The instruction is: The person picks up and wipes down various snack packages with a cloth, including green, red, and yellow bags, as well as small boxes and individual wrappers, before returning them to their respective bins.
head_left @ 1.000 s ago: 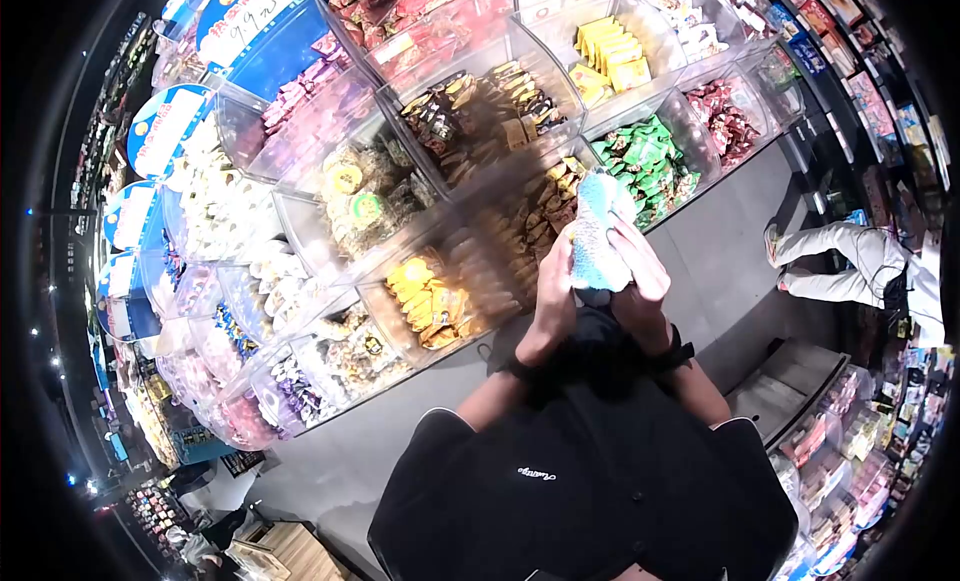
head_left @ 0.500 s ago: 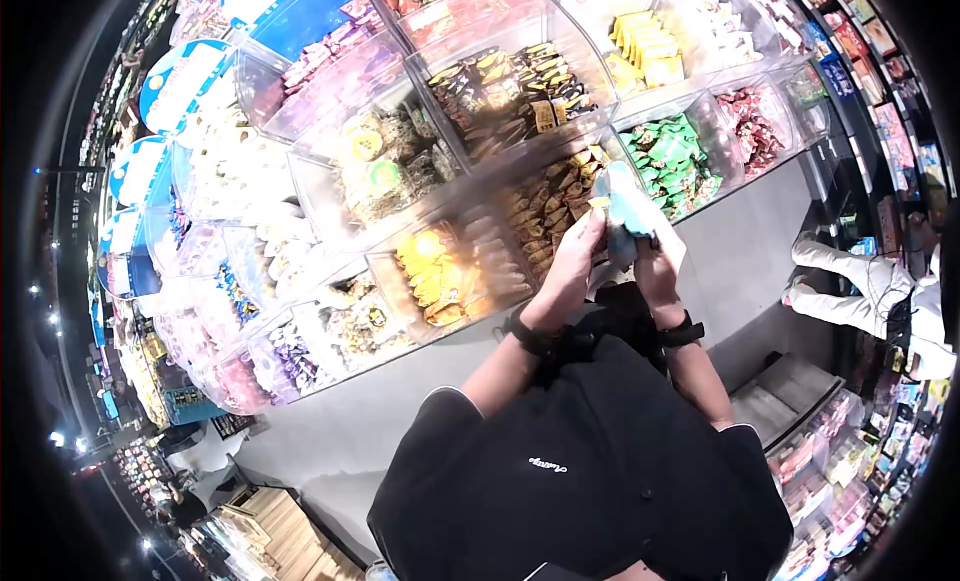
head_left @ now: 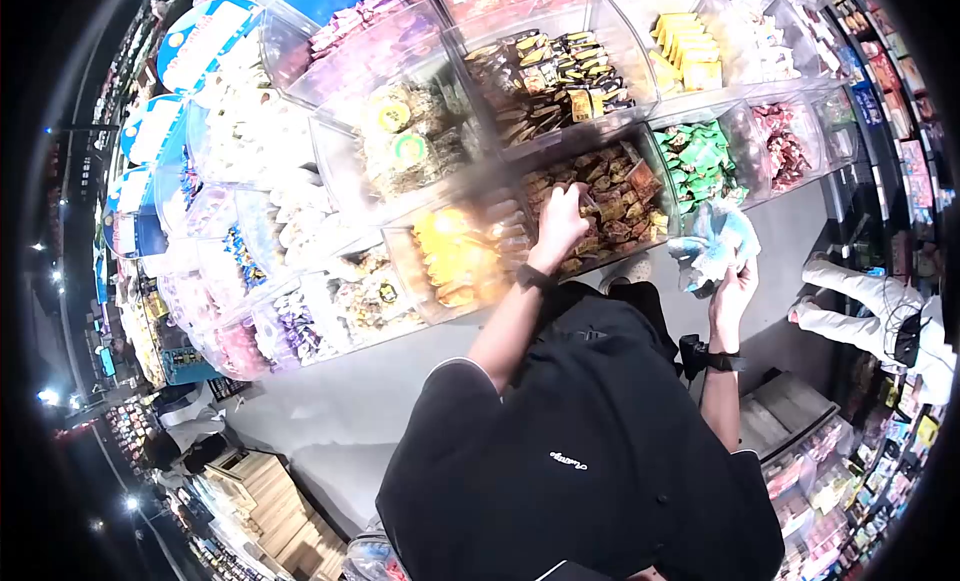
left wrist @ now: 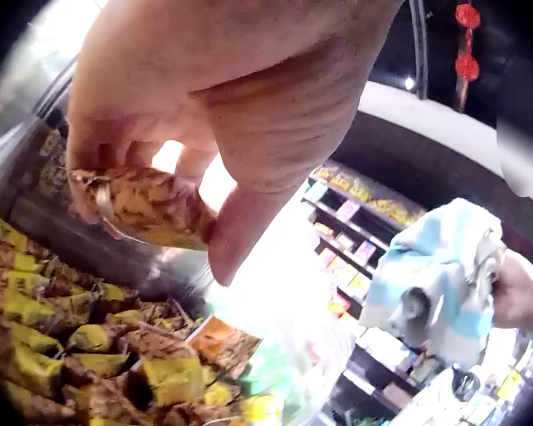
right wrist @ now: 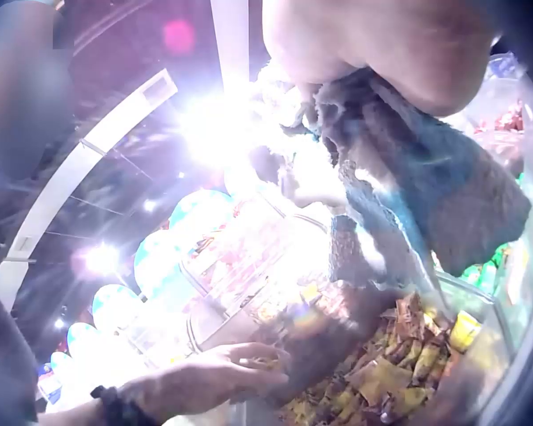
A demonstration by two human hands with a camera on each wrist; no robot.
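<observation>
In the left wrist view, my left hand (left wrist: 231, 106) pinches a small brown-and-yellow wrapped snack packet (left wrist: 151, 209) between thumb and fingers. That hand (head_left: 563, 224) is over the left side of a clear bin of similar brown-and-yellow packets (head_left: 615, 196). Off to the right, my right hand (head_left: 736, 289) grips a bunched, light blue and white striped cloth (head_left: 725, 243) held up near the bin row's front edge. Folds of the cloth (right wrist: 426, 177) hang below the right hand (right wrist: 382, 44) in the right wrist view.
Orange packets (head_left: 445, 256) fill the bin to the left, green packets (head_left: 695, 161) the one to the right. Clear dividers separate the bins. Another person's legs (head_left: 860, 301) are at the right. A wooden crate (head_left: 270, 506) stands at the lower left.
Both hands were together at the cloth. My left hand has left it, moved over the brown packets and picked one up. My right hand has carried the cloth to the right.
</observation>
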